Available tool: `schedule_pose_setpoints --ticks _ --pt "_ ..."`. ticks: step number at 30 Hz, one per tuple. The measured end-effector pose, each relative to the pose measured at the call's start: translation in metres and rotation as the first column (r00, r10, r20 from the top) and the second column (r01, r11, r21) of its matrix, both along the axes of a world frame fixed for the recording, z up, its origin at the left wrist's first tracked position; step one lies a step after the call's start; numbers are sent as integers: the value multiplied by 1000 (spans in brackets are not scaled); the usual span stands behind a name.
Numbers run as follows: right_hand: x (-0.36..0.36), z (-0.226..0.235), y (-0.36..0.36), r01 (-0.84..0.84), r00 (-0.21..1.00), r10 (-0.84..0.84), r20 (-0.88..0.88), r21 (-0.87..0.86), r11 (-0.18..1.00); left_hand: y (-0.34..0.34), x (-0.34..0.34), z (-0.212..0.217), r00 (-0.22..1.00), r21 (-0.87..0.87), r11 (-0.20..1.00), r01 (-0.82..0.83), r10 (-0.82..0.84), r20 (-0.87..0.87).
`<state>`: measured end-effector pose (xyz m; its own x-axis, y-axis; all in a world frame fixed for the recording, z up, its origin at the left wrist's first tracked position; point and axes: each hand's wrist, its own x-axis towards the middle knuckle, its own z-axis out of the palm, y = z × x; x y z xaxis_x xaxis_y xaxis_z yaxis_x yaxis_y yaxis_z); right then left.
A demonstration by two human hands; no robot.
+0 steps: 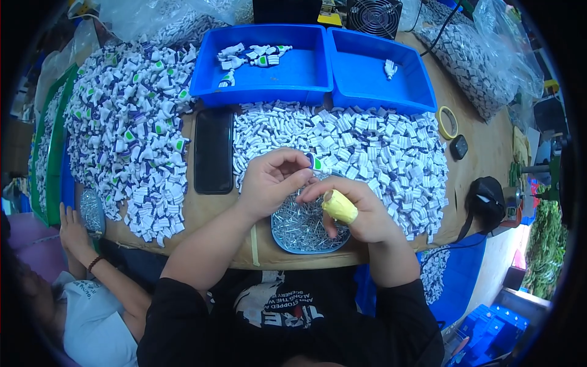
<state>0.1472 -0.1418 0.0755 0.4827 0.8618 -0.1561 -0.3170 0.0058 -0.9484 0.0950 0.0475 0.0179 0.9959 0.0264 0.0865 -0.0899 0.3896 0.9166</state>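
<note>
— Holding anything, those two hands?
— Yes: the left hand [269, 183] has its fingertips pinched together on a small white, purple and green plastic part [315, 163]. The right hand [351, 208], with yellow tape round the thumb, has its fingers closed near the same piece; whether they touch it I cannot tell.
— Where is that?
— Just above a round dish of metal pins [299, 229], near table centre. White clips [373, 150] are heaped at twelve o'clock, two blue trays [306, 73] beyond, a black phone [213, 151] at ten o'clock, assembled parts [131, 131] piled further at nine
</note>
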Motion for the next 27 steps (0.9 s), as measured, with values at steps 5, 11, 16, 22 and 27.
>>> schedule_pose_setpoints --ticks 5,11,16,22,27 --pt "1 -4 -3 28 964 -1 -266 100 995 -3 0 0 1000 -59 998 -4 2 -28" --pt "-4 -2 3 165 817 -21 -577 198 966 -3 0 -2 999 -91 996 -15 11 -50" --pt "-1 -7 2 141 840 42 -541 292 946 -4 0 -3 998 -89 996 -25 20 -53" --pt "-3 -8 3 225 796 21 -605 328 918 -6 2 -6 998 -53 997 -51 49 -28" --pt "-4 -1 4 261 748 2 -664 296 919 -6 1 -5 997 -62 995 -73 71 -27"
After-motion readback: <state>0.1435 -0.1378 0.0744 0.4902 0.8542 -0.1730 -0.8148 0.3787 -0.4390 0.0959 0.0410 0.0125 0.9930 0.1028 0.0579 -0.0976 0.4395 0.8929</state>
